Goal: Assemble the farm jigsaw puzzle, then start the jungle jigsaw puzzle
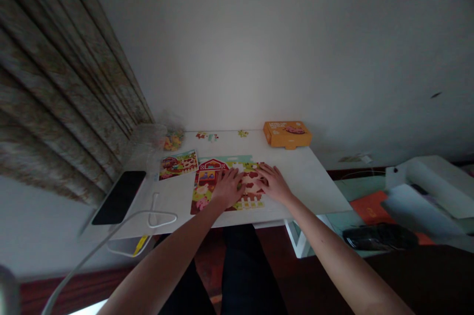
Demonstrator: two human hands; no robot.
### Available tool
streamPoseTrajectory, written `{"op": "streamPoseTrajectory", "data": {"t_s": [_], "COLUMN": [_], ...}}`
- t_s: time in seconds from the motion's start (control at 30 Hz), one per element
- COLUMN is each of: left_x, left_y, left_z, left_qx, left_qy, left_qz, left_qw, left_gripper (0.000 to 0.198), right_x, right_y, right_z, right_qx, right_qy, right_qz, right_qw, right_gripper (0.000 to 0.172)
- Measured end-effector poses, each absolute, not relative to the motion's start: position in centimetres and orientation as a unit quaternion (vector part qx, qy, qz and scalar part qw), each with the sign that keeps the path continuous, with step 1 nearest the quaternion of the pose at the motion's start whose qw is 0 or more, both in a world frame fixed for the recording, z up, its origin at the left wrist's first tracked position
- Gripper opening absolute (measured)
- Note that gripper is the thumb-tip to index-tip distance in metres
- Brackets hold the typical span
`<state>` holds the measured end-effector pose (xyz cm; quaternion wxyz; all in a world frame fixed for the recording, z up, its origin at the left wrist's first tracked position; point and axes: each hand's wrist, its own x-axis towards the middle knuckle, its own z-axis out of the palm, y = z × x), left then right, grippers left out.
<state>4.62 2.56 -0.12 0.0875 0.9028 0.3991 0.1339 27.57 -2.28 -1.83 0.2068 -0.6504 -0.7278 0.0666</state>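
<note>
A partly joined farm jigsaw puzzle (202,190) lies flat on the white table, showing a red barn, a spotted cow and a white fence. A gap showing white table is visible near its upper middle. My left hand (226,190) rests on the puzzle's middle, palm down with the fingers stretched forward. At its right edge my right hand (276,185) lies over the cow part, fingers spread and touching the pieces. Whatever is beneath the fingertips is hidden. Left of the puzzle sits a picture card (178,164) with the same farm scene.
Loose puzzle pieces (212,137) and a green piece (243,133) lie near the wall. An orange puzzle box (287,135) stands back right. A clear bag (172,141) holds more pieces. A black phone (119,197) and white cable (163,213) are at left.
</note>
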Motion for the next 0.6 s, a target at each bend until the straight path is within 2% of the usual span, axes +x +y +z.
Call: {"op": "streamPoseTrajectory", "data": {"t_s": [0.17,0.3,0.5,0.6], "left_x": [4.8,5.5,5.5,5.2], "left_y": [3.8,8.2,16.8,19.3], "left_z": [0.2,1.5,1.9,1.3], "left_qx": [0.904,0.888,0.795,0.772], "left_qy": [0.394,0.424,0.59,0.626], "left_qz": [0.133,0.128,0.123,0.095], "left_qw": [0.097,0.125,0.059,0.053], "left_gripper": [0.038,0.035,0.049,0.055], "right_x": [27.4,27.3,27.4,27.4], "right_y": [-2.1,-1.8,-1.7,-1.6], "right_z": [-1.8,-1.8,-1.9,-2.0], "right_qx": [-0.655,-0.654,-0.657,-0.658], "right_qy": [-0.715,-0.715,-0.707,-0.704], "right_qz": [0.055,0.053,0.043,0.041], "right_qw": [0.238,0.241,0.258,0.263], "right_gripper": [0.035,0.033,0.033,0.033]}}
